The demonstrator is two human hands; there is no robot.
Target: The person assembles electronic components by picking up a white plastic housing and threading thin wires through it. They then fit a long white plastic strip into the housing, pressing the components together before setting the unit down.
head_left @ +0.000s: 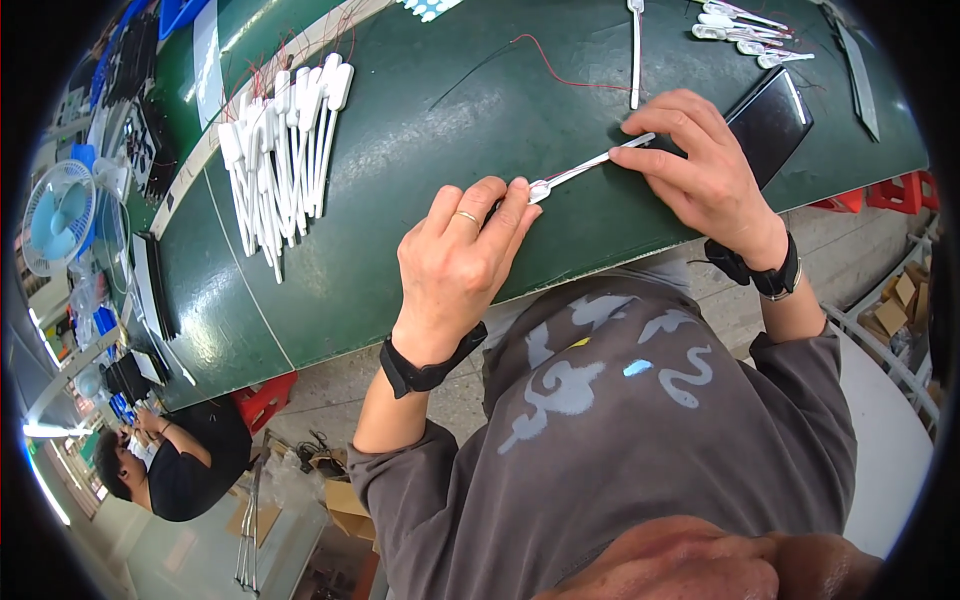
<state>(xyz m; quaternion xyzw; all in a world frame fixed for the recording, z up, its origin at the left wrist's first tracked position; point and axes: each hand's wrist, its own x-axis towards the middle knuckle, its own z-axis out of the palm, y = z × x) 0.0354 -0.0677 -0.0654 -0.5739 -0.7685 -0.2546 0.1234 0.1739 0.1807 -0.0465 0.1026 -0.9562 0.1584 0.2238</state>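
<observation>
Just past 9 o'clock, fan (pixel 60 218): blue blades, white cage, way off to the side.
Co-worker (pixel 200 460): 8 o'clock, black top, past the table (pixel 400 130).
Big bundle (pixel 285 150): 10 o'clock, heap of white plastic sticks, wide ends mostly pointing toward 12.
Left hand (pixel 455 255): around 11, close to centre, thumb and fingertips pinching the white stick (pixel 582 172) by its wide end.
Held one's spot: 1 o'clock, stretched between both hands; can't tell if it's touching the green top.
Loose stick (pixel 636 60): also 1, farther out.
Right hand (pixel 705 170): 2 o'clock, thumb and finger gripping the thin end.
Small pile (pixel 740 32): between 1 and 2, more sticks.
Black slab (pixel 772 120): 2 o'clock, glossy, partly behind that hand.
</observation>
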